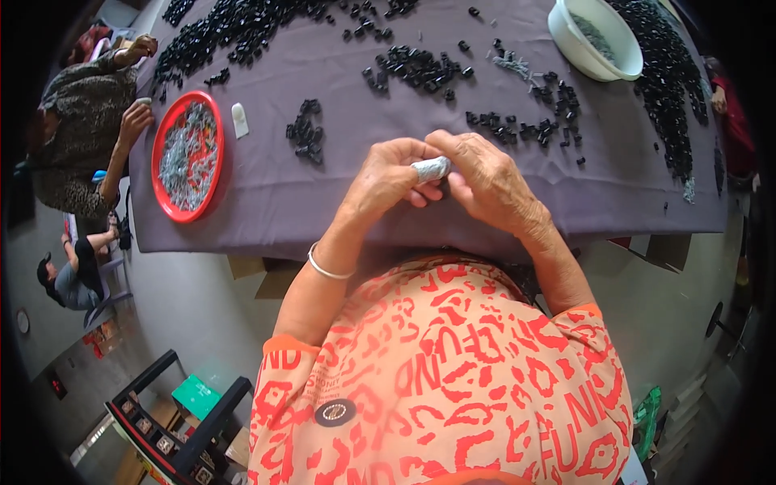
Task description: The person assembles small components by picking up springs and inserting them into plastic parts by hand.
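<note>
I'm seeing the left hand [385,175] half-curled over the purple-grey cloth-covered table [267,194], wearing a grey-white tubular thumb wrap [429,169]; right hand [487,174] is crooking by its tip, either grip unclear; tugging could be loosening it.

red lettering [427,370] on peach shirt [485,356]; sm. print [326,382] prob. unreadable

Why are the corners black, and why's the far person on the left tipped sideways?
Head view: corners lie outside the round fisheye image; head view, left rim: the lens likely tips the far person; head view: black pieces show small glints.
</note>
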`<state>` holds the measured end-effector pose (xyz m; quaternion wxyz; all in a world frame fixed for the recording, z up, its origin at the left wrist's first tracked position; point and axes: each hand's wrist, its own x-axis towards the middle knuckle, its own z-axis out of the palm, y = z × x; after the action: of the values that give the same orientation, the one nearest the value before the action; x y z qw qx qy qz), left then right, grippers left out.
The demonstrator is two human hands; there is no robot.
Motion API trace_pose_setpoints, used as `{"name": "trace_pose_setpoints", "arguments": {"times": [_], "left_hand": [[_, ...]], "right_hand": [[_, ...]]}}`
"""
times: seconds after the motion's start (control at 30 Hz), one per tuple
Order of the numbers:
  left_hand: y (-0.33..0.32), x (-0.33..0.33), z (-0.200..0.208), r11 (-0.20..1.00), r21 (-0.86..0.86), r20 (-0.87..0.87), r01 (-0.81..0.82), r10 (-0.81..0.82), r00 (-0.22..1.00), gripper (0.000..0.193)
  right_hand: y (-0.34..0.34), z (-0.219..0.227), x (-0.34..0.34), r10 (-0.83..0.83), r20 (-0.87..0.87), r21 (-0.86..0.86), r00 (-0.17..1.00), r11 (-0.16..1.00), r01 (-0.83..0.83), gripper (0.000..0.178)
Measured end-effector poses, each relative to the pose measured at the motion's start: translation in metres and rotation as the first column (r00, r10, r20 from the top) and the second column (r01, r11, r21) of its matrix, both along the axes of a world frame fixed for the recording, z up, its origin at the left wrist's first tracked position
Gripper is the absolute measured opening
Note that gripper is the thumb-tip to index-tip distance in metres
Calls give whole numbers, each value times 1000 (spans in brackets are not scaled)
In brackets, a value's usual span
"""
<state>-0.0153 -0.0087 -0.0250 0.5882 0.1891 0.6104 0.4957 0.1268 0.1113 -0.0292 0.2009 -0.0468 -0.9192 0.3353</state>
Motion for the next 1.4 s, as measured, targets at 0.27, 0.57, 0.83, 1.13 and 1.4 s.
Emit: {"name": "trace_pose_setpoints", "arguments": {"times": [0.27,0.57,0.83,1.13,1.4], "left_hand": [[-9,-6,-36,802,346,-915,487,173,365,27],[-31,1,-66,956,188,-764,225,-2,645,34],[-18,0,-57,940,109,-952,324,5,305,28],[-5,26,-11,997,37,-317,-75,83,945,15],[-21,-17,-15,969,171,-771,-178,244,588,12]], "right_hand": [[-21,3,-36,108,-192,33,975,994,-104,50],[-20,-18,-43,126,-125,-49,984,990,-132,53],[-18,-19,-43,124,-130,-94,984,986,-137,55],[18,-17,-26,-281,-218,-88,935,959,268,24],[86,-18,-48,-379,-121,242,917,885,398,17]]}}
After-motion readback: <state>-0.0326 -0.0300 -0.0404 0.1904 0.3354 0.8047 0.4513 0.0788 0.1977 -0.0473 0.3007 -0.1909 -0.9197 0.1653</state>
